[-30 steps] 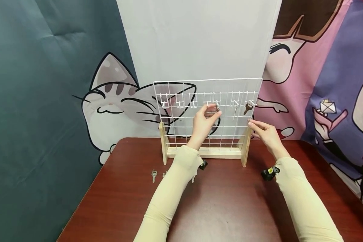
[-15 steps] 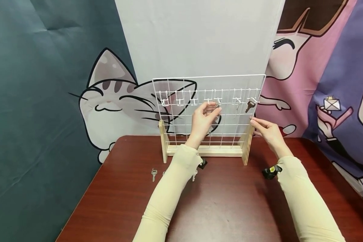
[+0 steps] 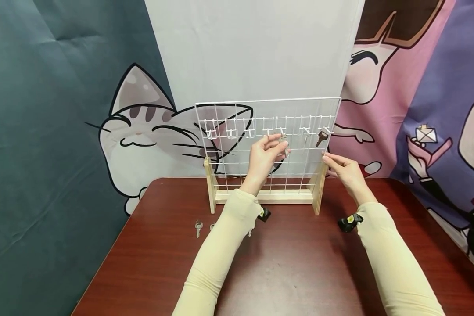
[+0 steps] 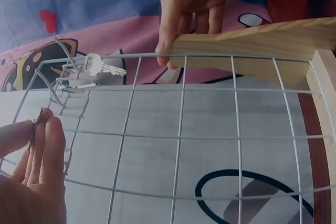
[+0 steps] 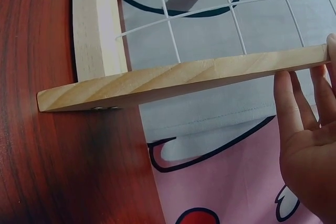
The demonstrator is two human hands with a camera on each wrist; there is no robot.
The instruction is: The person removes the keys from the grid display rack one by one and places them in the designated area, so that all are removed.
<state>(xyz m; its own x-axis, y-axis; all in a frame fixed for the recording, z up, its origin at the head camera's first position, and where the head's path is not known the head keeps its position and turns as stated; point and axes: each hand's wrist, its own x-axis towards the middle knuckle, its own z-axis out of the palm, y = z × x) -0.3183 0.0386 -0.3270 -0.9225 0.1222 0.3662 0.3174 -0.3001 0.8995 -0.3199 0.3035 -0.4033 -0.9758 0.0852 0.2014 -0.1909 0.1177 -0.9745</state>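
Note:
In the head view my left hand (image 3: 260, 160) pinches a small key (image 4: 35, 125) between thumb and fingers, just below a white hook (image 3: 282, 131) on the wire grid (image 3: 268, 100). Whether the key touches the hook, I cannot tell. My right hand (image 3: 345, 173) grips the top of the right wooden upright (image 5: 178, 80), at the grid's side edge. A dark key (image 3: 322, 138) hangs from the rightmost hook, and a thin silver key (image 3: 305, 139) from the hook left of it. The left wrist view also shows a hanging silver key (image 4: 100, 66) beside the grid's edge.
On the brown table (image 3: 292, 263) lie a silver key (image 3: 199, 228) and two more partly hidden by my left sleeve (image 3: 221, 245). Several white hooks on the left carry nothing. A printed curtain (image 3: 63, 131) hangs behind the stand.
The key in my left hand has turned slightly, and its shaft now shows below the fingertips. Both hands keep nearly the same places; the head view has shifted a little.

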